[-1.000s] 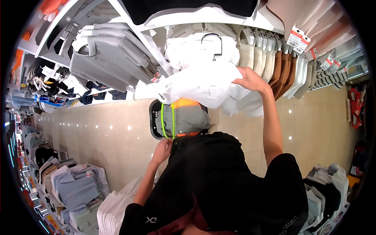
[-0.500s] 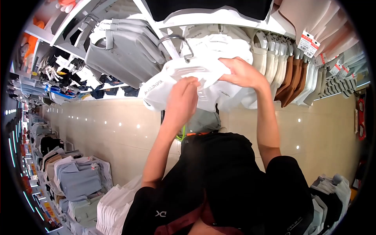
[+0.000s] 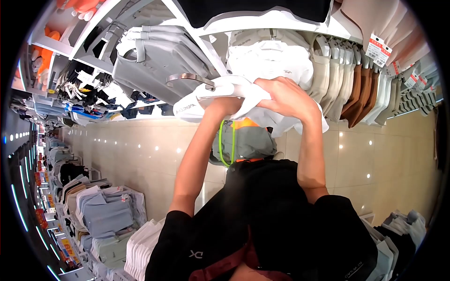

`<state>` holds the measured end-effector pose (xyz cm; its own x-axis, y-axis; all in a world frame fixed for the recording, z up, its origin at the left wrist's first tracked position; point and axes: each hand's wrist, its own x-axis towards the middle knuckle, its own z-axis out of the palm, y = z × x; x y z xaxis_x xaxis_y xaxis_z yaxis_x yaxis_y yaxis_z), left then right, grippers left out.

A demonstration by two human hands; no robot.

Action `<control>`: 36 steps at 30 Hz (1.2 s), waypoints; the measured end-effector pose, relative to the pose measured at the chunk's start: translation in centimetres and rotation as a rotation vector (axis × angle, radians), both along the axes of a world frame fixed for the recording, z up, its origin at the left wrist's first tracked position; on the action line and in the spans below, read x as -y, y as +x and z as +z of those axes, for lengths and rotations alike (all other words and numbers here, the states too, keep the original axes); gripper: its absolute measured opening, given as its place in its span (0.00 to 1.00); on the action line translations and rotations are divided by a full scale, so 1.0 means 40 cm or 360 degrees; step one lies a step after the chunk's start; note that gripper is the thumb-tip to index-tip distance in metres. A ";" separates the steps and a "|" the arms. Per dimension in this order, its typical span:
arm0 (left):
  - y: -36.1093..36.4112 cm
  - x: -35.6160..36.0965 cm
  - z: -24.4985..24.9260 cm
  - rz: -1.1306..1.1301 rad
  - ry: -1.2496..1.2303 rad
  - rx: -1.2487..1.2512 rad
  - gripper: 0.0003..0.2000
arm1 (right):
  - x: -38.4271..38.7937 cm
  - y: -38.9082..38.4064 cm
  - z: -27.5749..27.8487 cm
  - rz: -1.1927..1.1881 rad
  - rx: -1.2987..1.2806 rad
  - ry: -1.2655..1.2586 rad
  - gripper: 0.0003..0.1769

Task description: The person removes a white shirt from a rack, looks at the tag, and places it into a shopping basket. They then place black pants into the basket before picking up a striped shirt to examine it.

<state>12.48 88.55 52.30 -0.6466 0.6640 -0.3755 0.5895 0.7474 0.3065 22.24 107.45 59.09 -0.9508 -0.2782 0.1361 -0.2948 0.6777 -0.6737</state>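
White shirt (image 3: pixel 220 91) on a metal hanger (image 3: pixel 187 77), held up just in front of the rack of hung clothes (image 3: pixel 337 79). Seemingly already dressed on the hanger, hook free, not yet on any rail. Right hand (image 3: pixel 286 96) with fingers curled tight over the fabric. Left hand (image 3: pixel 224 107) tucked beneath the cloth, grip hidden, impossible to tell.

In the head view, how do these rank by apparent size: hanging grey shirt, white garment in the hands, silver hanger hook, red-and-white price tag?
Largest: hanging grey shirt and white garment, too alike to rank, the white one nearer.
Then silver hanger hook.
Then red-and-white price tag, narrowly.
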 end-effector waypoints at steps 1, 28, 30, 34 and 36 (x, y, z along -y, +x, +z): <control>0.019 -0.009 -0.007 0.0240 0.0093 0.0080 0.24 | -0.003 0.003 -0.004 -0.0002 0.0002 -0.0002 0.13; 0.267 0.048 0.087 0.0909 0.1777 0.0120 0.06 | -0.107 -0.050 -0.184 0.0331 0.0353 -0.0758 0.19; 0.266 0.031 0.083 0.0877 0.1598 -0.0023 0.07 | -0.119 -0.050 -0.182 0.0335 0.0420 -0.0787 0.19; 0.233 -0.035 0.087 0.0554 0.1012 -0.0617 0.11 | -0.112 -0.030 -0.153 0.0208 0.0352 -0.0582 0.15; 0.204 -0.046 0.069 0.0395 0.0337 -0.0504 0.10 | -0.107 -0.011 -0.120 0.0189 0.0282 -0.0497 0.15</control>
